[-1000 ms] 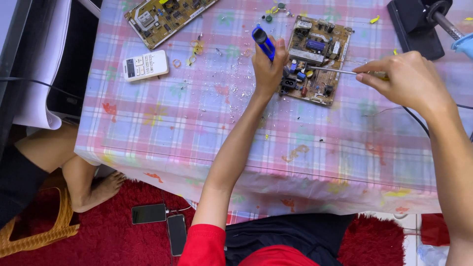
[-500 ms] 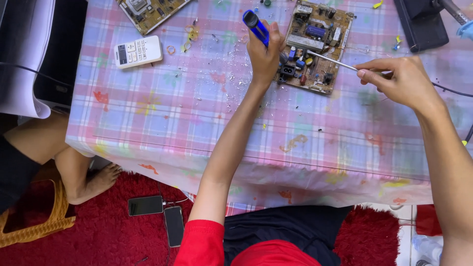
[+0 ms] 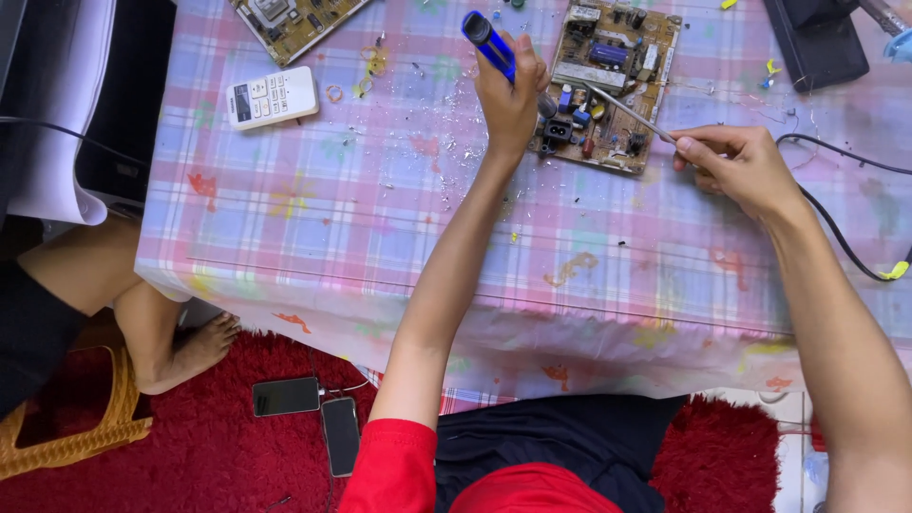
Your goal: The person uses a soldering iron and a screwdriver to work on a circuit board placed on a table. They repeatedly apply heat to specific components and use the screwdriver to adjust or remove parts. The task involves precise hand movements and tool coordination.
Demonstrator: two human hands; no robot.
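Circuit board (image 3: 608, 81) far centre on checked tablecloth (image 3: 380, 218) | left hand (image 3: 508, 95) gripping blue tool (image 3: 489, 43) at board's near-left corner | right hand (image 3: 736, 166) pinching thin metal rod (image 3: 627, 112), tip on board | step: likely soldering/desoldering | next: steady tip contact, careful aim.

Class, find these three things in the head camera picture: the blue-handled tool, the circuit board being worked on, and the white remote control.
blue-handled tool (image 3: 486, 38), head view, on its blue handle above the left hand.
circuit board (image 3: 616, 55), head view, on its upper middle among the components.
white remote control (image 3: 273, 97), head view, on its keypad.
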